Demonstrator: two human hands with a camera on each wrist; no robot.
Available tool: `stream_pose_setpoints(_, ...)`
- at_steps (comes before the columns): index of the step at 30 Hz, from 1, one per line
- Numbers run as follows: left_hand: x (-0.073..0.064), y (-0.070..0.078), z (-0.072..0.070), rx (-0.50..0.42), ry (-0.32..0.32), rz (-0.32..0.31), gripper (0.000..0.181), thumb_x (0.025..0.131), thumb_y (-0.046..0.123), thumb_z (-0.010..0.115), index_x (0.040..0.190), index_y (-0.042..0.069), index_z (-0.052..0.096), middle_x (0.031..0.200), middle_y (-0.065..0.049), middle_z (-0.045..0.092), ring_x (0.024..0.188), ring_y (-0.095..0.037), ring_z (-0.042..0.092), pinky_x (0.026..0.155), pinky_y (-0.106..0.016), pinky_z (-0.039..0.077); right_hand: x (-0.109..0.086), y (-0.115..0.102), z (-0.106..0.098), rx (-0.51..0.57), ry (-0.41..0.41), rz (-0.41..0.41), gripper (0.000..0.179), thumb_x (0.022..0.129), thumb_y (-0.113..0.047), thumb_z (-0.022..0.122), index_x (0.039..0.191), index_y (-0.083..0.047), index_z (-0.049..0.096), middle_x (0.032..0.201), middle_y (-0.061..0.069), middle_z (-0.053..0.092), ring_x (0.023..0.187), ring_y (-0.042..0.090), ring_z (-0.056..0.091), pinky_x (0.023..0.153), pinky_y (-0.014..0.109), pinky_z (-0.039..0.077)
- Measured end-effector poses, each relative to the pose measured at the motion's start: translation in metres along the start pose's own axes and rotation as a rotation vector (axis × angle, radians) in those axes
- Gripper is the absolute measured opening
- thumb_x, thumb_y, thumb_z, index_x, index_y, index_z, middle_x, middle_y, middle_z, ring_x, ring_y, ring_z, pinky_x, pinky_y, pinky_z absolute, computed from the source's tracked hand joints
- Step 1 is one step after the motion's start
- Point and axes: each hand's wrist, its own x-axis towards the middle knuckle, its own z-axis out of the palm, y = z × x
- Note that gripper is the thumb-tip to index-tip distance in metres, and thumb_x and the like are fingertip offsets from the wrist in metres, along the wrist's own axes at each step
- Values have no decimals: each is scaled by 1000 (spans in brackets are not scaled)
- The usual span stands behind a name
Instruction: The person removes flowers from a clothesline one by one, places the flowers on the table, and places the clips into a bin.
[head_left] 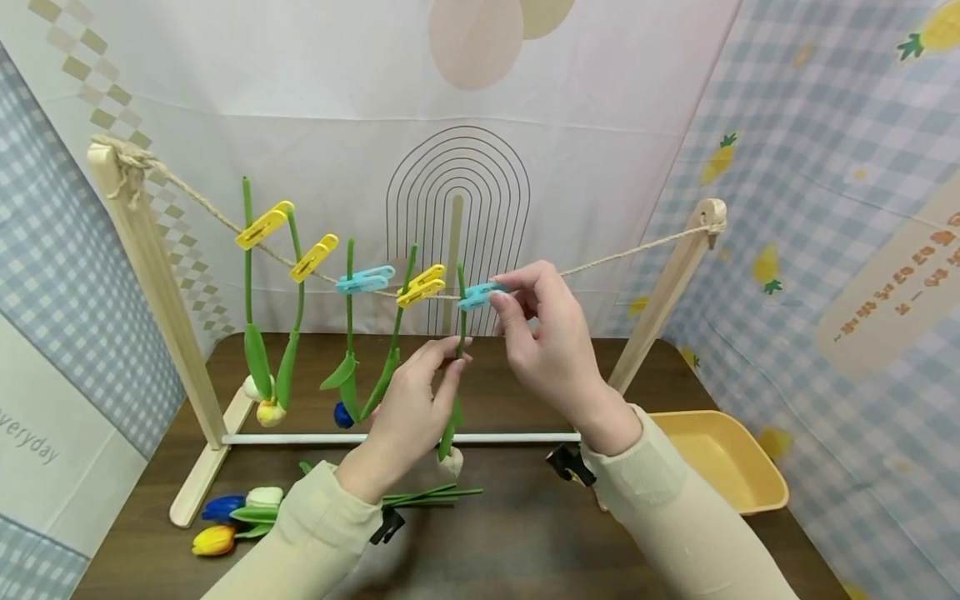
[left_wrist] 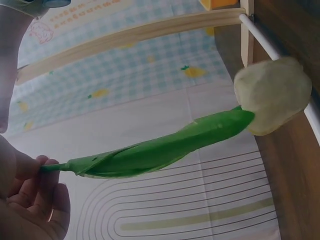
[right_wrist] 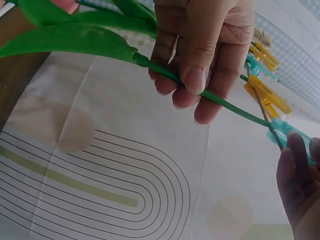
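Observation:
My left hand [head_left: 411,410] pinches the green stem of a white artificial tulip [left_wrist: 272,95], which hangs upside down with its bloom low. Above it, my right hand [head_left: 551,346] grips the handle end of a light blue clothespin [head_left: 478,296]. That clothespin's front end is at the twine [head_left: 637,248] and the upper part of the stem. In the right wrist view, the left thumb and fingers pinch the stem [right_wrist: 232,106] below the clothespin. Further left, several tulips hang upside down from yellow clothespins [head_left: 315,258] and another light blue clothespin [head_left: 365,279].
Wooden posts [head_left: 161,292] hold the twine at both ends, joined low down by a white bar [head_left: 292,439]. Loose tulips, among them a yellow one [head_left: 213,540] and a blue one [head_left: 222,508], lie front left. At right stands a yellow basin [head_left: 750,442].

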Motion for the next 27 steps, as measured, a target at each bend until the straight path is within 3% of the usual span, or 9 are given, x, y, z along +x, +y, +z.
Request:
stream_pose_setpoints(10, -6, -3, 0, 8, -54, -45, 24, 97, 9, 58, 121, 8, 61, 109, -1, 65, 99, -7, 61, 83, -27, 52, -2, 3, 3, 72, 108, -80, 15, 91, 9, 56, 105, 9, 49, 97, 15, 55, 59, 16, 54, 53, 20, 47)
stream_pose_setpoints(18, -12, -7, 0, 24, -69, -62, 24, 96, 6, 59, 119, 7, 62, 106, 1, 65, 98, -8, 60, 82, -31, 53, -3, 4, 2, 111, 239, -84, 20, 88, 14, 58, 106, 13, 49, 98, 19, 54, 57, 16, 54, 54, 22, 50)
stream_pose_setpoints(27, -22, -12, -4, 60, -83, -48, 24, 96, 7, 59, 119, 7, 63, 107, 2, 63, 95, -6, 59, 75, -27, 52, -16, 11, -2, 101, 184, -56, 24, 89, 11, 59, 110, 12, 48, 95, 17, 53, 57, 19, 55, 49, 19, 46)
